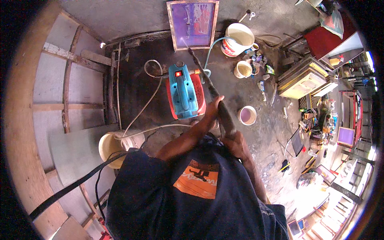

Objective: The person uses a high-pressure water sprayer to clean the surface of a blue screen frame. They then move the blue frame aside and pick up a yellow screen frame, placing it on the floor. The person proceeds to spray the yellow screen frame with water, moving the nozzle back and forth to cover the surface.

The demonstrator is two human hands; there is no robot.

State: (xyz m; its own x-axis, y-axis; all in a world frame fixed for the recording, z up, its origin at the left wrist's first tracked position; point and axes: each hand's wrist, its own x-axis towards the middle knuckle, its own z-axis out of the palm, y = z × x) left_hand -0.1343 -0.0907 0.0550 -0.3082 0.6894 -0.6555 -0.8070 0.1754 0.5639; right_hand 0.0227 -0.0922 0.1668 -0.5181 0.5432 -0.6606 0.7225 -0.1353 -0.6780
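My left hand grips the lance of a pressure washer spray gun partway along its length. Lower down, my right hand is closed around the gun's rear end; the trigger is hidden. From the nozzle, a thin spray reaches the lower part of a wood-framed purple printing screen, which leans against the wall. Pale and reddish marks show on the screen's upper right. The blue and red pressure washer stands on the floor left of the lance, its switch glowing red. Which hand is which is judged from the arms.
A large white bucket holds a pale blue hose. Smaller pails and one with purplish liquid stand to the right. A tipped bucket and loose hoses lie left. Stacked frames and scattered tools occupy the right side.
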